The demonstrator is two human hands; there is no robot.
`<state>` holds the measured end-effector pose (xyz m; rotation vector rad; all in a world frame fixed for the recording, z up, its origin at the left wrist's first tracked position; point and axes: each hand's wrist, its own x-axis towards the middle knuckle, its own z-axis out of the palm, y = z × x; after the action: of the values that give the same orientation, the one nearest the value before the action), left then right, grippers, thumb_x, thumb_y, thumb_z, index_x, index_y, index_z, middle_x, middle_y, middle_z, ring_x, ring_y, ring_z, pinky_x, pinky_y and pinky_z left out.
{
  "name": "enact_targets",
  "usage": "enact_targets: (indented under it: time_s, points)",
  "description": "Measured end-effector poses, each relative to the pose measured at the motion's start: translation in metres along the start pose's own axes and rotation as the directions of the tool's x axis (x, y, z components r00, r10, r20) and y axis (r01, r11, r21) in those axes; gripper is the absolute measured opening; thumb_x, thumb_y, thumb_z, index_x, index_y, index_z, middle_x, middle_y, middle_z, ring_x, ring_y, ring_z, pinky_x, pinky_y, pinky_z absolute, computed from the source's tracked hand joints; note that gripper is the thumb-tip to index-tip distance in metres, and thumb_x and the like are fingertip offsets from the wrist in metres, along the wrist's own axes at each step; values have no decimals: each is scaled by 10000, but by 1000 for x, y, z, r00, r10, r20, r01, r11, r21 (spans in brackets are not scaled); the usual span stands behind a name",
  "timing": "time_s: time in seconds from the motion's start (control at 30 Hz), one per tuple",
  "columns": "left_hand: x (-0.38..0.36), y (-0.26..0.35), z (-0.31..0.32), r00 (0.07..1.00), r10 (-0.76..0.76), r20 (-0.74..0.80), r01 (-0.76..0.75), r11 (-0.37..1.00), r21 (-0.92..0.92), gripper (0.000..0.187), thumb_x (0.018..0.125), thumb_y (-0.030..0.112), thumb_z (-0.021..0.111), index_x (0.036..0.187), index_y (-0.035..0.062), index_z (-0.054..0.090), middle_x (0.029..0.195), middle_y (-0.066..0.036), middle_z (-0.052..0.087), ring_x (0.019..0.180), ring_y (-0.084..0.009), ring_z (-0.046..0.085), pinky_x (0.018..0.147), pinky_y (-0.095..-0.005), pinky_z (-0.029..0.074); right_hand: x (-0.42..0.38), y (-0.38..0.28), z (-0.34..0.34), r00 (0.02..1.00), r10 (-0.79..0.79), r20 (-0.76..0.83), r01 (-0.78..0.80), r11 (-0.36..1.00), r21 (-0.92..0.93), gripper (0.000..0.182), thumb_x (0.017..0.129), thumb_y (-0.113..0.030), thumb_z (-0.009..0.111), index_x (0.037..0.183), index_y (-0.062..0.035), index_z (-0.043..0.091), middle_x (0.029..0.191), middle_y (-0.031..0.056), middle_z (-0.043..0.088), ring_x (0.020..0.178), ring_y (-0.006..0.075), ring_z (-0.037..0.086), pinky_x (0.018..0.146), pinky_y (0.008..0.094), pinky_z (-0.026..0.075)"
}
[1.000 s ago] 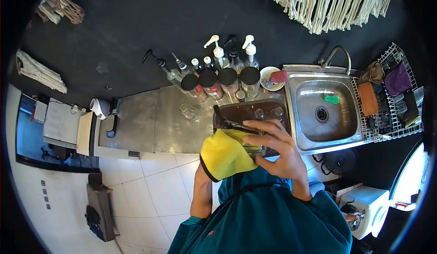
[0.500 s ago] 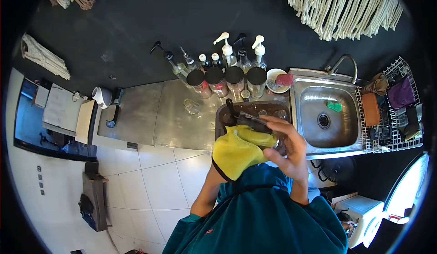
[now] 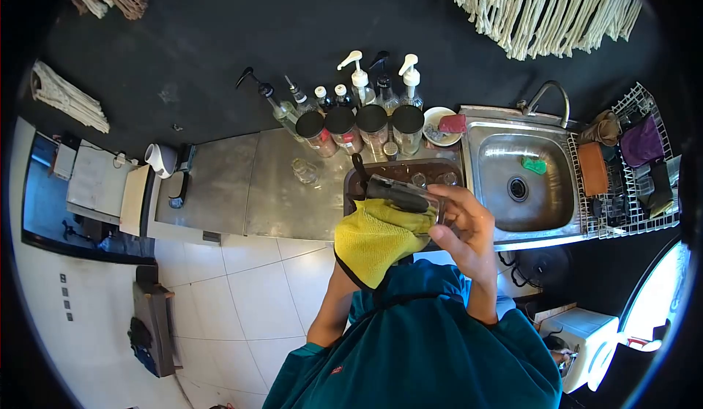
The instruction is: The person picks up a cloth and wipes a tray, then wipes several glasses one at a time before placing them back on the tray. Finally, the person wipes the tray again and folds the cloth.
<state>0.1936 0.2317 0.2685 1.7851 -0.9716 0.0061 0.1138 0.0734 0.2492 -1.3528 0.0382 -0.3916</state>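
No readable writing anywhere: the bottles and jars along the back wall are too small for any label or brand to be made out, and a small red mark on the teal sleeve can't be read either.

Now the hands. The right hand (image 3: 469, 222) is up in front of the chest, fingers curled round a clear glass jar (image 3: 406, 198) with a dark end, wrist bent, forearm rising from the teal sleeve. The jar lies tilted, nearly on its side, dark end pointing left, held in the air above the near edge of the dark tray (image 3: 399, 175). The left hand (image 3: 359, 240) is buried under a yellow cloth (image 3: 373, 237); it seems closed on the cloth from beneath, but the fingers are hidden, so how tight I can't tell. The cloth is pressed against the underside of the jar, touching it, and drapes down towards the body.

Behind them, the tray sits on the steel worktop (image 3: 249, 189), with small glasses standing in it. Just beyond it is a row of four black-lidded jars (image 3: 362, 127), and behind those a cluster of pump bottles (image 3: 359, 87) against the black wall. A lone clear glass (image 3: 304, 171) stands left of the tray. To the right is the sink (image 3: 520, 182), with a green sponge (image 3: 534, 165) in the basin, then a wire drying rack (image 3: 630, 167).
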Motion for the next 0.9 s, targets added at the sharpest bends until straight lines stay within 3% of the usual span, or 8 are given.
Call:
enact_targets:
  time_s: [0.1,0.2,0.27,0.43,0.57,0.73,0.77,0.9]
  points:
    - [-1,-5,-3,983,145,112,-169,954,247,295,643,189,748,917,91,701,990,-72,687,878,-274,657,751,-337,522,9,-8,-7,921,-335,200,387,841,-377,544,739,-47,736,1238,12,528,1166,136,619,1027,215,604,883,321,480]
    - [-17,-23,2,955,-292,48,278,829,-485,305,668,164,775,949,77,693,985,-91,687,881,-266,662,764,-328,518,11,-10,-9,857,-421,296,515,699,-496,601,702,-65,770,1247,0,526,1195,126,616,1054,239,599,898,338,481]
    - [-16,-14,-3,997,-67,-27,64,993,-99,367,682,153,799,1011,53,670,998,-120,682,894,-267,665,768,-333,518,6,-12,6,930,-346,126,368,867,-335,613,704,-95,780,1250,4,521,1177,129,620,1044,229,601,892,332,482]
    - [-33,-29,5,983,-186,-6,166,892,-420,612,679,131,823,1210,0,547,1083,-119,663,947,-197,654,821,-319,531,-1,-7,6,995,18,95,-16,1000,-26,644,744,-210,783,1271,23,495,1086,125,634,983,169,607,868,304,485]
    - [-37,-25,3,923,-379,64,322,670,-669,521,713,158,801,1162,7,585,1109,-124,649,996,-234,629,899,-341,467,-2,-6,8,995,3,103,-1,1000,-19,621,750,-175,769,1272,22,498,1093,127,629,993,163,600,878,306,480]
    - [-25,-27,-17,987,125,99,-116,989,-88,442,731,105,775,1120,-6,598,1080,-122,658,944,-194,637,822,-318,504,6,-15,4,933,-237,269,324,879,-349,574,656,-3,704,1215,-4,574,1209,165,594,1097,288,591,946,358,459]
    - [-31,-22,-10,922,-377,84,314,605,-732,367,748,79,754,1069,-24,608,1000,-115,678,894,-176,645,767,-305,520,8,-14,4,933,-239,268,326,878,-350,574,656,-3,704,1215,-4,574,1209,165,594,1097,288,591,946,358,459]
    - [-20,-19,-10,954,-298,34,292,899,-325,351,766,72,740,1072,-38,610,959,-123,683,867,-169,646,761,-289,519,12,-13,5,885,-293,363,440,782,-441,600,631,9,698,1219,-12,579,1292,171,543,1184,324,533,977,374,439]
